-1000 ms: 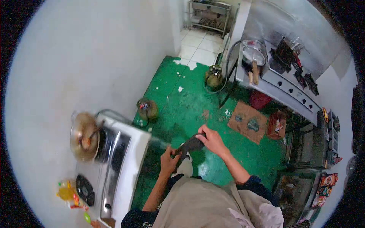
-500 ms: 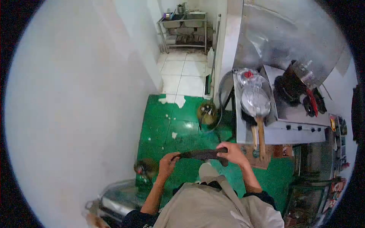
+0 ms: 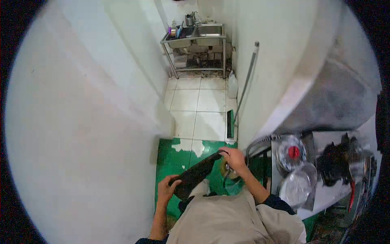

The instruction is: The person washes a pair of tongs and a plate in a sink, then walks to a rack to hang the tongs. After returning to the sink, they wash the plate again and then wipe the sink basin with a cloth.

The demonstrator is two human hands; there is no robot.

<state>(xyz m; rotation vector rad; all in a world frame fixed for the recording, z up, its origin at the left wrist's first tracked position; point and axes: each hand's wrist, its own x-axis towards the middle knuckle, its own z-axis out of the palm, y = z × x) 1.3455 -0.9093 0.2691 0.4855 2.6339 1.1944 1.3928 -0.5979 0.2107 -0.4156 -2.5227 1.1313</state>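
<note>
A dark cloth (image 3: 198, 174) is stretched slantwise in front of my body, higher at its right end. Its lower left end is pinched between the thumb and fingers of my left hand (image 3: 165, 190). At the upper right corner, the fingers of my right hand (image 3: 234, 158) are closed on the fabric. The middle of the cloth hangs between both hands, above the green floor (image 3: 168, 156). My beige apron (image 3: 221, 213) is just below it.
White walls flank a passage of white tiles (image 3: 183, 122). A steel sink (image 3: 209, 32) stands at its far end. A long-handled broom or squeegee (image 3: 230, 124) leans on the right, near a white jug (image 3: 232, 85). A round yellowish cylinder (image 3: 226, 167) and a stove counter with pans (image 3: 298, 187) are at right.
The view has moved forward, with the sink closer and the stove now lower right. The cloth has gone from nearly level to slanted, my right hand rising and my left lowering.
</note>
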